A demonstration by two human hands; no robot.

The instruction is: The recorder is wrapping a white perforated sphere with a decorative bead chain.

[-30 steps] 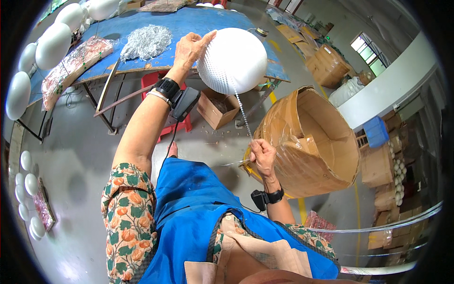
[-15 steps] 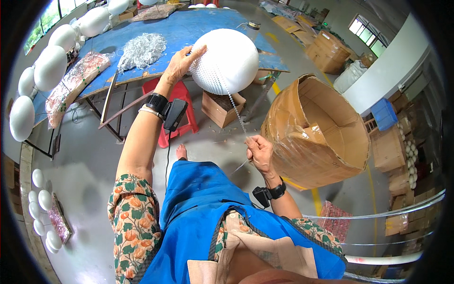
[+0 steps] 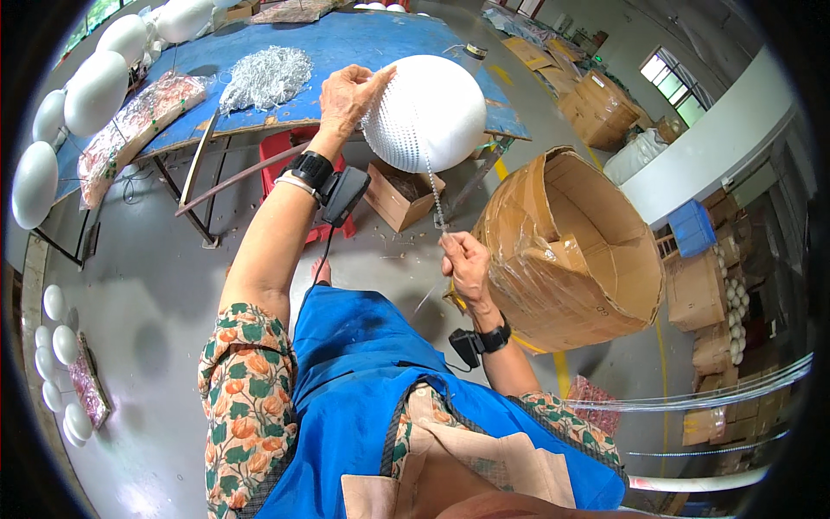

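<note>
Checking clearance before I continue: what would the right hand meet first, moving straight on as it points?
Past the silvery bead strand it holds, the right hand would probably meet the large white round ball first; depth is unclear.

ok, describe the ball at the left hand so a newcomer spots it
Find the blue table at the top. Before its right part, the left hand touches a large white ball. Unlike the plain white balls at far left, its lower left is beaded.
</note>
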